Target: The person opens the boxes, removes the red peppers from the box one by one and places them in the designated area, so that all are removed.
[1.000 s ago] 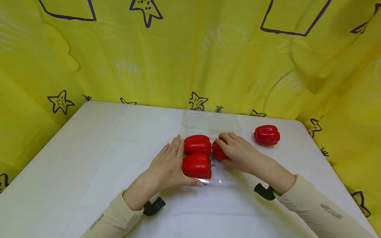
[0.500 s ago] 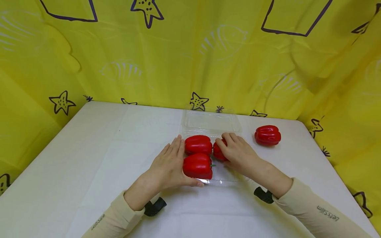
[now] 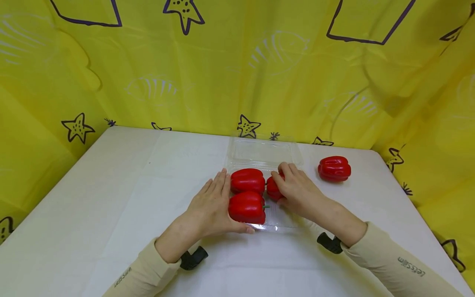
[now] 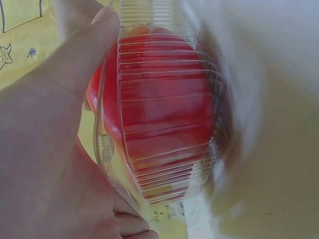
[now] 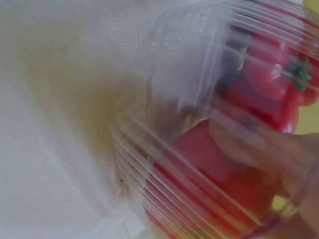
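Note:
A clear plastic clamshell box (image 3: 276,228) lies on the table with its lid folded back. Two red bell peppers, a rear one (image 3: 248,180) and a front one (image 3: 246,207), sit side by side in its left half. Along the box's left side rests my left hand (image 3: 209,208), fingers straight, thumb stretched along the front rim. My right hand (image 3: 300,192) grips a third red bell pepper (image 3: 273,189) in the back right part of the box and partly hides it. In the right wrist view, this pepper (image 5: 209,184) shows through the ribbed wall under the thumb.
Another red bell pepper (image 3: 334,168) lies on the white table at the right, outside the box. The clear lid (image 3: 265,152) extends toward the back edge. A yellow curtain (image 3: 208,74) with drawn stars and fish hangs behind the table.
My right hand's fingers have shifted slightly on the third pepper, which stays in nearly the same spot. The left hand and the other peppers have hardly moved.

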Available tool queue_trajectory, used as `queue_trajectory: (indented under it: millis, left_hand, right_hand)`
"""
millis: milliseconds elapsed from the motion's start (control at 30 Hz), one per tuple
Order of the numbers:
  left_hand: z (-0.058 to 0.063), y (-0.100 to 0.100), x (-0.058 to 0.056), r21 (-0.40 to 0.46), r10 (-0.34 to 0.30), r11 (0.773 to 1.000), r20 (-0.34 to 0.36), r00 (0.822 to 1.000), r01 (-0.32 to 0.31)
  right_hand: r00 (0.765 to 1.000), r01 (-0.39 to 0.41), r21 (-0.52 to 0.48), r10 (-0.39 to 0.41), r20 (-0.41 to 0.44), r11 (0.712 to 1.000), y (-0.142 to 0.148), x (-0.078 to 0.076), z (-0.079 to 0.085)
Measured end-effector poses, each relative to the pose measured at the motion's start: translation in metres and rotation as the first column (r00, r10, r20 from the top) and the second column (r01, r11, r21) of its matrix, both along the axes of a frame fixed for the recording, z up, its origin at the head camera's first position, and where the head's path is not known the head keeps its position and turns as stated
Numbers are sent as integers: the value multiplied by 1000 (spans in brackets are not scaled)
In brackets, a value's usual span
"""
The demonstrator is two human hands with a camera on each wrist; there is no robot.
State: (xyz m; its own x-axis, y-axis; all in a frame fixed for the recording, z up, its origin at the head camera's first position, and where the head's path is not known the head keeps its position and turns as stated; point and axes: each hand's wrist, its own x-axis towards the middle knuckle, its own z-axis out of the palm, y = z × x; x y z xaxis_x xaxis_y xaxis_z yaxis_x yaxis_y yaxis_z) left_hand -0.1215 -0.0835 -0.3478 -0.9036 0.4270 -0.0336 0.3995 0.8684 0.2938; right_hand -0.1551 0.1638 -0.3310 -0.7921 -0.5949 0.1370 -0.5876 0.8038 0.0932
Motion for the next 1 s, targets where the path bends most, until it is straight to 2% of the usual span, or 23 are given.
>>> queue_trajectory:
  millis: [300,533,767,1000]
  left_hand:
    - [1,1,0,-5,2,1000,4,1000,-2]
    - [1,1,0,-4,7,1000,9,1000,-7]
    - [0,1,0,1,6,1000,4,1000,-6]
    - [1,2,0,9,4,1000,16,1000,-4]
  right_hand:
    - [1000,12,0,-12,-15,1000,2,0,-1]
    - [995,-14,-65,8,-100,998,3,-1,6]
    - [996,9,-32,-11,-93,999,8,0,14]
    - [995,-12,5,12,-96,1000,12,3,17]
